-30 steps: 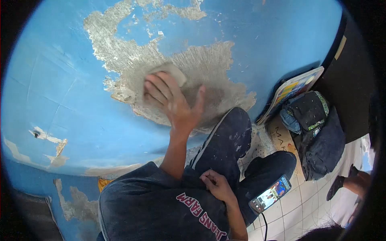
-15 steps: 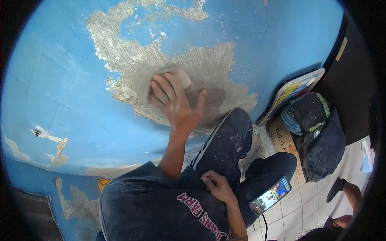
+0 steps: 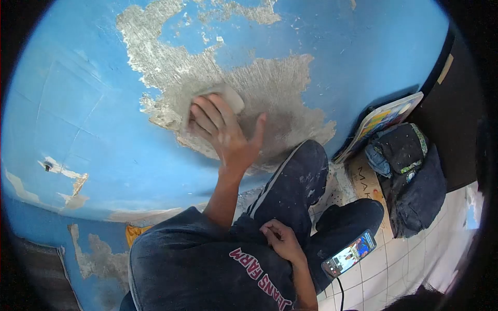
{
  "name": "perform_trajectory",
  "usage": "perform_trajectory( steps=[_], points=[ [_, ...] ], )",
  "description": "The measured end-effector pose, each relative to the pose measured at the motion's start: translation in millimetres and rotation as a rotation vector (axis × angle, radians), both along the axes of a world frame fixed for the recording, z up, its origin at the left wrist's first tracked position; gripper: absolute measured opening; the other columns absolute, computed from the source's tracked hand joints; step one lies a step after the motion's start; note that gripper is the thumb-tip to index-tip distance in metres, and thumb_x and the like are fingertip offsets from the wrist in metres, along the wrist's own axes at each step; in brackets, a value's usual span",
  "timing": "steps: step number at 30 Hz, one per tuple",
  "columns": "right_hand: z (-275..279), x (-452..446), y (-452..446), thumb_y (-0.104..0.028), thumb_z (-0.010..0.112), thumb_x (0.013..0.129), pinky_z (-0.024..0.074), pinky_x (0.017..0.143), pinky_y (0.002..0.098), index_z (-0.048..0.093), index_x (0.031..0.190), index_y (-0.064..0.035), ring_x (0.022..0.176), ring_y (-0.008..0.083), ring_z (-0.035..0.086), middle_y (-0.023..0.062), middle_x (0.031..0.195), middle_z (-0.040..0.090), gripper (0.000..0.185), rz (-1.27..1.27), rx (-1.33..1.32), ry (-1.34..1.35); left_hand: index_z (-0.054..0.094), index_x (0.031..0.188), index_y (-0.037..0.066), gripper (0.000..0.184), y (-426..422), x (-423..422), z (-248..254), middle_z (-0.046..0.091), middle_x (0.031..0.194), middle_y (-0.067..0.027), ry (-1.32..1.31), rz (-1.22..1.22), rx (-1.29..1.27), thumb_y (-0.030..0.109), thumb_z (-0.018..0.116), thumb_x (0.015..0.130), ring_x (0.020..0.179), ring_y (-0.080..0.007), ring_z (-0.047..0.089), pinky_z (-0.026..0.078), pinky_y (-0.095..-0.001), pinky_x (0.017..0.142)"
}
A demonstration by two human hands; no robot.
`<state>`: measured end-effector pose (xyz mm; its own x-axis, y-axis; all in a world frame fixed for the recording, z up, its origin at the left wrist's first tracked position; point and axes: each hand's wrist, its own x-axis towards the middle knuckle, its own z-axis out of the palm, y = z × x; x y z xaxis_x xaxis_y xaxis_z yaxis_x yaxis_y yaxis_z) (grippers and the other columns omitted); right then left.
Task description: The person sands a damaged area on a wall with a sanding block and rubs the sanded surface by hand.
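Observation:
My left hand [image 3: 228, 136] lies with its palm side to the wall, fingers together over a flat pale-grey pad [image 3: 233, 99]. The pad's rounded edge shows past the fingertips; its underside is hidden. Both are on a rough bare-plaster patch [image 3: 171, 67] in the blue painted wall [image 3: 363, 41]. A darker, smoother area of plaster lies just right of my thumb. In my lap rests my right hand [image 3: 281, 239], fingers loosely curled, with nothing visible in them. A phone [image 3: 348, 254] with a lit screen and a cable lies by my leg.
My dusty knees [image 3: 306, 166] are close to the wall. A cardboard box [image 3: 363, 179] with dark bags [image 3: 410, 171] on it stands right, beside a leaning colourful board [image 3: 386, 116]. White floor tiles [image 3: 394, 262] extend right. A small dark fitting [image 3: 47, 167] pokes from the wall at left.
My left hand and the pad have shifted slightly left across the plaster. The view has turned a little, and another person's legs at the lower right are out of sight. My right hand stays put.

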<state>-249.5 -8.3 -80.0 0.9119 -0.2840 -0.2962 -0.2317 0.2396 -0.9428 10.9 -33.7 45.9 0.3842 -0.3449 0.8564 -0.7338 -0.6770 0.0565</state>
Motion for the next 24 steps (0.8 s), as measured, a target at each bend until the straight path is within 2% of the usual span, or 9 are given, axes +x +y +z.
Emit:
perform_trajectory(
  steps=[2,4,7,9,13,15,16,18,24],
  points=[
    [-4.7,1.3,3.8,-0.016,0.062,0.097,0.0447,0.059,0.0298,0.065,0.103,-0.0048,0.063,0.0117,0.056,0.0055,0.075,0.063,0.013,-0.036,-0.044,-0.047,0.011,0.152,-0.011,0.108,4.7,1.7,-17.0,-0.002,0.155,-0.0395,0.007,-0.098,0.061,0.056,0.064,0.085,0.145,-0.053,-0.011,-0.008,-0.0685,0.109],
    [-5.9,-0.1,4.6,-0.016,0.061,0.097,0.044,0.058,0.0293,0.065,0.102,-0.0049,0.061,0.0111,0.056,0.005,0.073,0.062,0.013,-0.069,-0.087,-0.092,0.011,0.152,-0.011,0.108,6.6,-1.1,-1.6,-0.002,0.155,-0.0397,0.034,-0.106,0.006,0.057,0.064,0.086,0.145,-0.0531,-0.011,-0.007,-0.0687,0.109],
    [-2.0,-0.8,1.6,-0.017,0.061,0.097,0.045,0.06,0.0295,0.065,0.103,-0.0051,0.062,0.0117,0.057,0.0054,0.074,0.062,0.014,-0.007,-0.017,-0.009,0.011,0.152,-0.011,0.108,5.2,-2.8,32.4,-0.002,0.155,-0.0397,0.035,-0.084,-0.116,0.057,0.064,0.086,0.145,-0.0532,-0.011,-0.006,-0.0687,0.109],
    [-0.3,0.7,0.3,-0.018,0.062,0.097,0.0463,0.064,0.0305,0.065,0.103,-0.0053,0.067,0.0131,0.058,0.0066,0.078,0.063,0.015,0.006,-0.049,0.001,0.011,0.151,-0.011,0.108,2.8,-2.2,39.4,-0.002,0.155,-0.0396,0.006,-0.061,-0.187,0.057,0.064,0.086,0.145,-0.0532,-0.011,-0.006,-0.0686,0.109],
    [3.6,0.4,-0.6,-0.019,0.062,0.096,0.0468,0.067,0.031,0.065,0.104,-0.0055,0.07,0.0143,0.059,0.0074,0.081,0.064,0.015,-0.014,-0.075,0.014,0.012,0.151,-0.012,0.107,-4.0,-6.6,5.9,-0.001,0.155,-0.04,0.019,-0.044,-0.049,0.057,0.062,0.087,0.145,-0.0531,-0.009,-0.005,-0.0694,0.109],
    [1.9,0.5,1.1,-0.008,0.06,0.097,0.0416,0.057,0.0228,0.064,0.099,-0.0027,0.062,0.0057,0.051,-0.0014,0.077,0.059,0.007,-0.032,-0.047,-0.055,0.012,0.151,-0.012,0.106,0.5,-7.8,-13.3,0.0,0.155,-0.04,0.028,-0.048,0.04,0.057,0.062,0.088,0.145,-0.0532,-0.009,-0.006,-0.0699,0.108],
    [1.8,-0.1,0.6,-0.008,0.06,0.097,0.0416,0.057,0.0228,0.064,0.099,-0.0027,0.062,0.0057,0.051,-0.0014,0.077,0.059,0.007,-0.034,-0.045,-0.053,0.012,0.151,-0.012,0.106,4.0,-8.7,-17.7,0.0,0.155,-0.0399,0.066,-0.09,0.053,0.057,0.062,0.088,0.146,-0.0532,-0.008,-0.006,-0.0703,0.108],
    [1.4,-1.1,-1.0,-0.018,0.062,0.096,0.0469,0.066,0.0308,0.065,0.104,-0.0052,0.068,0.0155,0.058,0.0082,0.082,0.065,0.015,0.008,-0.063,-0.004,0.013,0.151,-0.012,0.105,7.3,-7.8,-15.3,0.001,0.155,-0.0397,0.106,-0.132,0.067,0.057,0.062,0.088,0.146,-0.0532,-0.007,-0.006,-0.0706,0.108],
    [2.5,1.1,-0.1,-0.018,0.062,0.096,0.0457,0.063,0.0321,0.065,0.103,-0.0065,0.065,0.0162,0.058,0.0089,0.075,0.064,0.013,0.01,-0.095,0.011,0.007,0.152,-0.01,0.107,3.2,-4.6,34.5,-0.004,0.156,-0.0382,0.029,-0.077,-0.102,0.059,0.059,0.089,0.146,-0.0519,-0.011,-0.01,-0.0709,0.107]
  ],
)
